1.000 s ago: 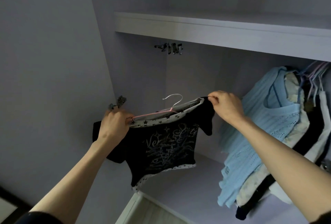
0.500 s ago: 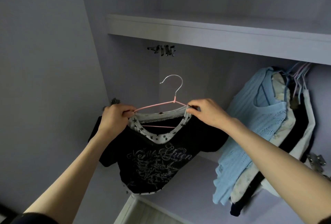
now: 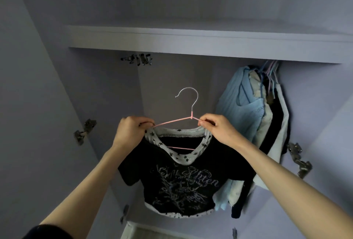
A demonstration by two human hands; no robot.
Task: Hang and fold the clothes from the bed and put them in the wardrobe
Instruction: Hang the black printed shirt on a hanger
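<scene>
A black T-shirt (image 3: 177, 183) with a silver print and a white star-patterned collar hangs on a pink hanger (image 3: 174, 122) with a silver hook. I hold it up inside the open wardrobe, below the shelf. My left hand (image 3: 129, 131) pinches the left shoulder of the shirt and hanger. My right hand (image 3: 215, 129) pinches the right side of the collar at the hanger's arm. The hook stands upright and touches nothing.
A white shelf (image 3: 191, 42) spans the wardrobe above. Several garments, the front one light blue (image 3: 242, 108), hang at the right on hangers. Metal hinges sit on the left door (image 3: 84, 131) and right side (image 3: 298, 158). A metal fitting (image 3: 137, 59) is under the shelf.
Both hands have lifted the shirt and hanger higher and to the right, turning it to face me. The hook now points straight up.
</scene>
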